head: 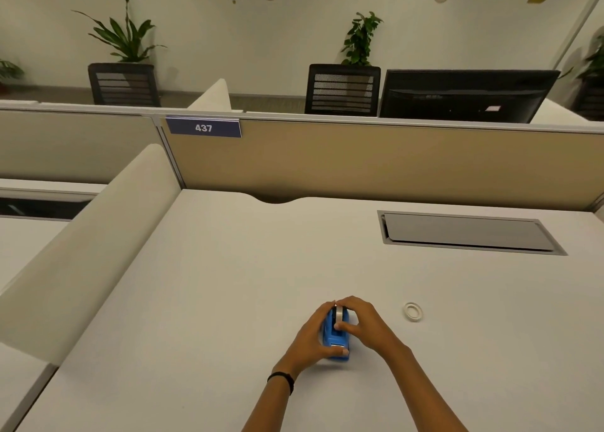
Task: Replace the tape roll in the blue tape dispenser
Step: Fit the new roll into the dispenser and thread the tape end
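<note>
The blue tape dispenser (334,337) stands on the white desk near its front edge. My left hand (310,335) wraps its left side, thumb along the lower front. My right hand (361,322) comes over from the right, with fingers on the tape roll (340,314) that sits in the top of the dispenser and thumb pressed on the roll's side. A small, nearly bare white tape ring (412,311) lies flat on the desk to the right of my hands.
A grey hatch cover (467,232) is set into the desk at the back right. A beige partition (359,163) closes the far edge, and a low white divider (91,252) runs along the left side.
</note>
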Action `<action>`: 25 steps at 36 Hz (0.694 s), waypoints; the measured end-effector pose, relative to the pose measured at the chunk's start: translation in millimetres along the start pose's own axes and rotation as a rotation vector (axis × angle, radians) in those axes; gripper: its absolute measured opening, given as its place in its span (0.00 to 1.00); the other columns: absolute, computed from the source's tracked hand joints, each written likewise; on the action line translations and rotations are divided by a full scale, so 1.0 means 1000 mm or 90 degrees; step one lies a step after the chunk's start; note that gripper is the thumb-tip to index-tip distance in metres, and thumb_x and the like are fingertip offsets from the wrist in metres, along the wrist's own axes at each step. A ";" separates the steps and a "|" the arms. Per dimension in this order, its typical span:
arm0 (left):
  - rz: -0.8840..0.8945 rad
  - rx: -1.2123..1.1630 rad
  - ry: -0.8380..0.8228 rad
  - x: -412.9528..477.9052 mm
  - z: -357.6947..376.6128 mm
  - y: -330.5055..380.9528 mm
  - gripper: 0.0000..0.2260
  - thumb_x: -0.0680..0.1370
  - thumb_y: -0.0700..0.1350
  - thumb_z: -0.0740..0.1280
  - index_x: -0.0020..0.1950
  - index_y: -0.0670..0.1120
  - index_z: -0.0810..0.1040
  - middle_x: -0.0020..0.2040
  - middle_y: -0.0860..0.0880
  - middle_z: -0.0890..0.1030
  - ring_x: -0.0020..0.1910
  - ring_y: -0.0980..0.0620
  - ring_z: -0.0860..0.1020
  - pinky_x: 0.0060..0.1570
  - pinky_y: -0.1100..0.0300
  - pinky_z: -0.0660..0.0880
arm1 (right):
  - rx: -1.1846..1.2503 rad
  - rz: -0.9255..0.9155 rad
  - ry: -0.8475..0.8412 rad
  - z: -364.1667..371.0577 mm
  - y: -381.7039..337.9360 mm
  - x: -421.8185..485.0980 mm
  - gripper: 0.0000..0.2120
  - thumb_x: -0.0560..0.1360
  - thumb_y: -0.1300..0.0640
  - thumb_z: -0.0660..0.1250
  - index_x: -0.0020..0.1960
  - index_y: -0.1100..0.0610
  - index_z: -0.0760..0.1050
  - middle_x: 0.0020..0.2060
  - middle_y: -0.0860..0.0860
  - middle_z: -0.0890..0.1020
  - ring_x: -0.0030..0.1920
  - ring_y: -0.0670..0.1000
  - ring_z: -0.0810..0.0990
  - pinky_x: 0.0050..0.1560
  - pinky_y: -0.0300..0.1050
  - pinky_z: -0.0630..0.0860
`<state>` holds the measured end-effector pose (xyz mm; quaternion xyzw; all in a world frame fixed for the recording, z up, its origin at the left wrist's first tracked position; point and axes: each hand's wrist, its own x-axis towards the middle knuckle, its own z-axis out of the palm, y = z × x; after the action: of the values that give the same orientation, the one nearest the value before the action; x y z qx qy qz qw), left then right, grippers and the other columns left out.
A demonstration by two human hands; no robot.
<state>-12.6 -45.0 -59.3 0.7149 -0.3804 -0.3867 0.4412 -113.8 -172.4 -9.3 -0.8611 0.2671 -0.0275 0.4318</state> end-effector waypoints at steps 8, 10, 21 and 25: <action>0.010 -0.053 0.007 -0.002 0.000 -0.001 0.32 0.69 0.55 0.73 0.66 0.66 0.58 0.66 0.67 0.64 0.64 0.68 0.67 0.55 0.80 0.67 | 0.072 0.011 0.073 0.009 -0.002 -0.005 0.16 0.69 0.61 0.73 0.54 0.56 0.75 0.49 0.48 0.79 0.50 0.47 0.77 0.51 0.31 0.73; 0.016 -0.064 0.017 -0.002 -0.001 0.003 0.27 0.71 0.56 0.71 0.65 0.67 0.60 0.65 0.67 0.66 0.62 0.72 0.68 0.55 0.80 0.67 | 0.102 0.004 0.099 0.008 -0.002 -0.006 0.13 0.69 0.62 0.72 0.53 0.58 0.77 0.49 0.52 0.81 0.51 0.50 0.79 0.56 0.40 0.74; 0.035 -0.085 0.089 -0.001 0.003 0.007 0.16 0.76 0.49 0.66 0.61 0.64 0.68 0.61 0.64 0.73 0.59 0.70 0.72 0.53 0.77 0.70 | 0.154 0.006 0.164 0.007 -0.005 -0.007 0.05 0.71 0.64 0.70 0.47 0.62 0.81 0.46 0.57 0.84 0.48 0.53 0.81 0.53 0.40 0.75; 0.045 -0.082 0.084 0.001 0.001 0.007 0.17 0.76 0.46 0.68 0.61 0.61 0.69 0.60 0.62 0.74 0.59 0.68 0.73 0.54 0.76 0.71 | 0.164 0.013 0.184 0.011 -0.005 -0.008 0.06 0.71 0.64 0.70 0.48 0.62 0.81 0.46 0.56 0.84 0.48 0.52 0.81 0.52 0.37 0.75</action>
<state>-14.8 -48.6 -53.6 0.6952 -0.3501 -0.3463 0.5237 -115.3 -157.6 -10.7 -0.7830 0.3292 -0.1808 0.4958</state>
